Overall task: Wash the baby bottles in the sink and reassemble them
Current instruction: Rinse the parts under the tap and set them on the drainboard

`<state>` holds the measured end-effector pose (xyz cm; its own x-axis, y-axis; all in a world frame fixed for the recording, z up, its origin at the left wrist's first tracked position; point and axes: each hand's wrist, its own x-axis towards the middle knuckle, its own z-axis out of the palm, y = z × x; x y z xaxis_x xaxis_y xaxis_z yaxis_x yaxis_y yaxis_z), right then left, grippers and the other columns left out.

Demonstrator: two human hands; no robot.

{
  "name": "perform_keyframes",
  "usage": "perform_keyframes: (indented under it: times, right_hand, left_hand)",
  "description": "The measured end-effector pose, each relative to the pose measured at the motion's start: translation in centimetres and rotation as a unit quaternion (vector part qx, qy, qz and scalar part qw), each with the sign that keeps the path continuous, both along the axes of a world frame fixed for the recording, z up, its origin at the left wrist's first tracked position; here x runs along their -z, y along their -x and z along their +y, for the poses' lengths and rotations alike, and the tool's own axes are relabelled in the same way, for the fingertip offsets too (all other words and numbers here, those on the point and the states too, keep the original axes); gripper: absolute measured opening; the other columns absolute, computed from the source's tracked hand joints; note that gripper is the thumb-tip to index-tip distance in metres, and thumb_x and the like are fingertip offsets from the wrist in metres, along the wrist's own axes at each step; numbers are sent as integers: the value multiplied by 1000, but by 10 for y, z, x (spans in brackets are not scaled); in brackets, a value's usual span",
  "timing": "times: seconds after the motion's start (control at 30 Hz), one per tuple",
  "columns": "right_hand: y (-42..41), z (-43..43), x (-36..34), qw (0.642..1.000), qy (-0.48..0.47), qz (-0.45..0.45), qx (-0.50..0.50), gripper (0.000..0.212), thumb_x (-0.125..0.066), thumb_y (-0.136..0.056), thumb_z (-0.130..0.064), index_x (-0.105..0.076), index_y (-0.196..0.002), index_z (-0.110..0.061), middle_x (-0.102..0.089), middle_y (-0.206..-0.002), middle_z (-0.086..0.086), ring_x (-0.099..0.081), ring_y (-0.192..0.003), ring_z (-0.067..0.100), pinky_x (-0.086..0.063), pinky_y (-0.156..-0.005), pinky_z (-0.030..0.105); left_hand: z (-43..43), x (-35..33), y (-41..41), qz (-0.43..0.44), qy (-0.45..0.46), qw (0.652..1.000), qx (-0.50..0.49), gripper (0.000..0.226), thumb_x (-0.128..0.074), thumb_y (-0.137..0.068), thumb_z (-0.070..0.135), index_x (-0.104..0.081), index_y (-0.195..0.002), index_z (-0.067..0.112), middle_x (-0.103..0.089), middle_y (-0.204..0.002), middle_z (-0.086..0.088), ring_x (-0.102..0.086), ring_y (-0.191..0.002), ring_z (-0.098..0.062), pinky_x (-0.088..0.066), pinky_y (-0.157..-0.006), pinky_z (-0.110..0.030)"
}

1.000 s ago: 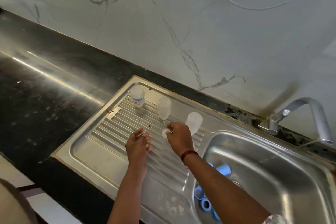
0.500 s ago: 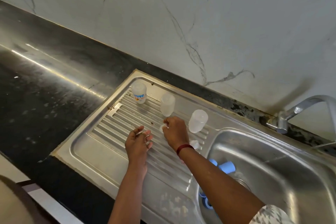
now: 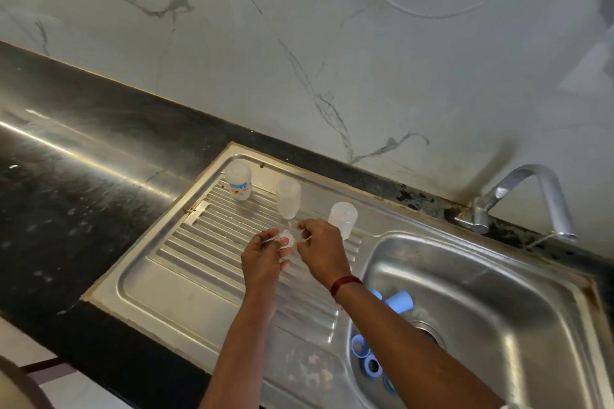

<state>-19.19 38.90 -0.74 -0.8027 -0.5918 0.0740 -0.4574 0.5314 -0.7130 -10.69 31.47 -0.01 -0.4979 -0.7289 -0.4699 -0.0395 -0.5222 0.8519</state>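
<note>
I am watching from a distance. Both hands meet over the ribbed stainless steel drainboard (image 3: 199, 242) in the middle of the frame. The left hand (image 3: 264, 262) enters from the bottom centre. Its thumb and forefinger pinch a small translucent white piece (image 3: 286, 237), and its other fingers curl loosely beneath. The right hand (image 3: 320, 251), with a red thread band (image 3: 345, 283) at the wrist, enters from the lower right. Its fingertips are bunched together and pinch the same piece from the right side. I cannot tell whether it is one part or two held together, since it is small and partly covered by fingers.

Just above the hands in the frame, three translucent plastic baby bottles stand in a row on the drainboard, apart from one another. A bottle with a red and blue print (image 3: 238, 181) is at the upper left. A plain clear bottle (image 3: 288, 197) is in the middle, just above the fingertips. A third clear bottle (image 3: 343, 217) stands directly behind the right hand's knuckles.

In the stainless steel sink basin (image 3: 481, 309) at the lower right lie several light blue plastic rings and caps (image 3: 398, 300), some partly hidden under the right forearm. A curved chrome tap (image 3: 531, 196) stands above the basin at the right. A black stone countertop (image 3: 83, 192) fills the left, below a white veined marble wall (image 3: 332, 43).
</note>
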Motion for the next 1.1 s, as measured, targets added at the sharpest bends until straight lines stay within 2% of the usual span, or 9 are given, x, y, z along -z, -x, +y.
perform_keyframes:
  times: [0.13,0.27,0.4,0.5,0.6,0.7,0.87,0.97,1.1]
  right_hand:
    - [-3,43,-2,998,36,23,35,27,-67,-81,-3,-72,-107,-9,-68,-94,4,-57,-79,8,-50,-78,22]
    - [-8,92,5,991,61,47,108,20,-72,-80,-5,-74,-99,-10,-70,-88,2,-62,-75,12,-52,-73,22]
    - [-13,151,23,981,31,37,189,9,-70,-81,-5,-75,-88,-8,-72,-85,6,-66,-73,20,-55,-72,32]
    - [-16,193,34,975,7,2,223,13,-70,-80,-3,-75,-91,-9,-74,-89,4,-67,-73,20,-55,-73,31]
    - [-14,230,47,970,-44,-27,237,16,-68,-79,-2,-75,-92,-9,-74,-92,5,-69,-79,22,-52,-75,28]
    - [-7,261,59,961,-78,-69,258,22,-64,-81,0,-76,-97,-10,-75,-95,2,-68,-84,17,-45,-74,16]
    - [7,297,81,939,-98,-150,294,25,-58,-83,2,-76,-93,-13,-72,-87,-2,-63,-77,10,-42,-60,3]
    - [15,306,96,932,-130,-175,290,26,-57,-84,0,-76,-95,-14,-74,-93,-1,-63,-80,9,-43,-67,7]
    - [30,304,116,924,-146,-216,279,23,-58,-84,-4,-75,-92,-18,-74,-96,2,-66,-84,15,-52,-74,21]
  left_hand:
    - [26,-8,8,28,16,998,50,16,-61,-91,-2,-65,-99,11,-66,-72,-5,-57,-57,-13,-43,-49,-22]
    - [60,-14,18,43,50,991,115,6,-63,-93,7,-66,-90,12,-67,-68,-4,-55,-50,-11,-39,-44,-21]
    - [105,-8,31,31,48,981,187,9,-62,-93,4,-64,-86,11,-64,-65,-5,-51,-45,-12,-37,-41,-19]
    - [138,4,40,2,39,970,240,12,-60,-93,2,-63,-85,10,-63,-67,-8,-52,-44,-11,-39,-41,-19]
    - [166,16,46,-37,21,951,306,15,-58,-91,1,-63,-85,14,-66,-73,-9,-58,-51,-14,-43,-46,-21]
    - [189,26,51,-77,25,926,369,12,-62,-89,6,-66,-89,17,-70,-81,-5,-65,-71,-17,-50,-62,-28]
    - [206,45,68,-138,-5,911,389,15,-54,-96,6,-62,-101,17,-64,-87,-3,-60,-75,-13,-46,-64,-26]
    - [210,59,74,-169,-23,908,383,23,-49,-96,2,-62,-113,12,-62,-88,-1,-56,-73,-12,-41,-61,-25]
    - [212,76,80,-194,-27,905,377,21,-49,-98,5,-63,-110,16,-62,-90,1,-57,-78,-13,-42,-63,-24]
